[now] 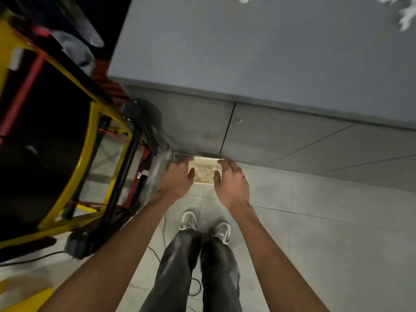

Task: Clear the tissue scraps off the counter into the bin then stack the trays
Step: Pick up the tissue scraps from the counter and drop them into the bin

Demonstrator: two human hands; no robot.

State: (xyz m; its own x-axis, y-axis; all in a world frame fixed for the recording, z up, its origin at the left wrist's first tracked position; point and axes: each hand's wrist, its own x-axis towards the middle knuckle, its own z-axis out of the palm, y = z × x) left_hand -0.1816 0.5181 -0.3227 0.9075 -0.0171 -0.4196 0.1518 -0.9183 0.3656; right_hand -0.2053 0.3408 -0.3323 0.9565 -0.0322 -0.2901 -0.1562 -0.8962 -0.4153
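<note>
Off to the left of both grips sits a yellow cart, blurry and mostly dark, nothing to do with the job. Next comes the left grip, fingers spread and loose, holding nothing that I can see. Right between the two grips, just past the thumbs, is the bin, down on the floor against the cabinet base, with pale tissue scraps lying in it. Its long axis looks to run from one grip to the other, so each is about equally near, one at each short end. The right grip is the same story: wide, empty, fingertips over the rim. Can't tell if either one actually touches the bin. Far beyond the right grip, up on the grey worktop, some white smears at the frame edge are probably more scraps, cut off and too blurred to count. My guess is the next reach goes up and right. Trays aren't in view anywhere.
</note>
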